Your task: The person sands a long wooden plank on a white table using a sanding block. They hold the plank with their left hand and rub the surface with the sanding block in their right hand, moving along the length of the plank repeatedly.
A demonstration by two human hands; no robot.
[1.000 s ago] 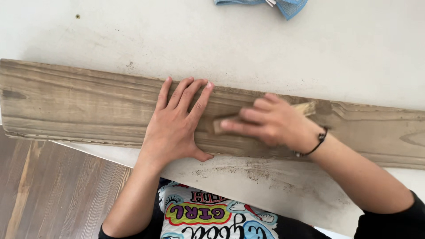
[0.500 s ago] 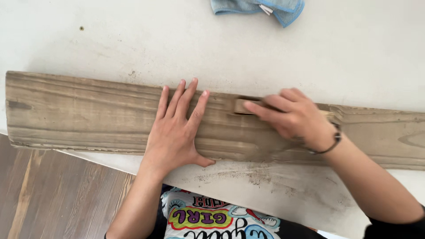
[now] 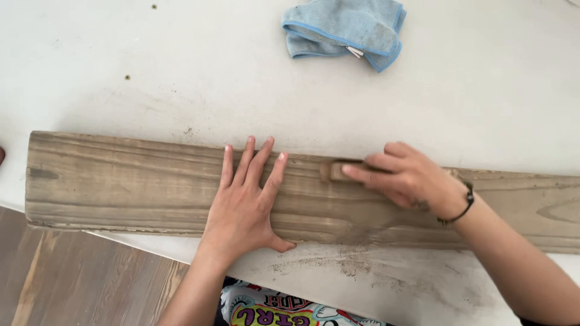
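1. Nearest, the table (image 3: 386,284) edge carries dark dust just below the plank (image 3: 121,181); a forearm dragged through it could smear grime onto sleeve or wood

2. The plank lies flat across the table, and its left end juts past the edge over the floor (image 3: 72,278); a heavy push there could tip or swing it

3. The left hand (image 3: 244,208) lies flat on the plank, fingers (image 3: 254,163) slightly spread, holding nothing; if it lifts, the plank may slide

4. The right hand (image 3: 411,178) pinches a small brown sanding block (image 3: 335,171) against the plank's far edge; slipping off that edge could scrape knuckles on the table, and rough grain risks splinters

5. Farthest, a blue cloth (image 3: 347,30) lies crumpled, well apart from the plank
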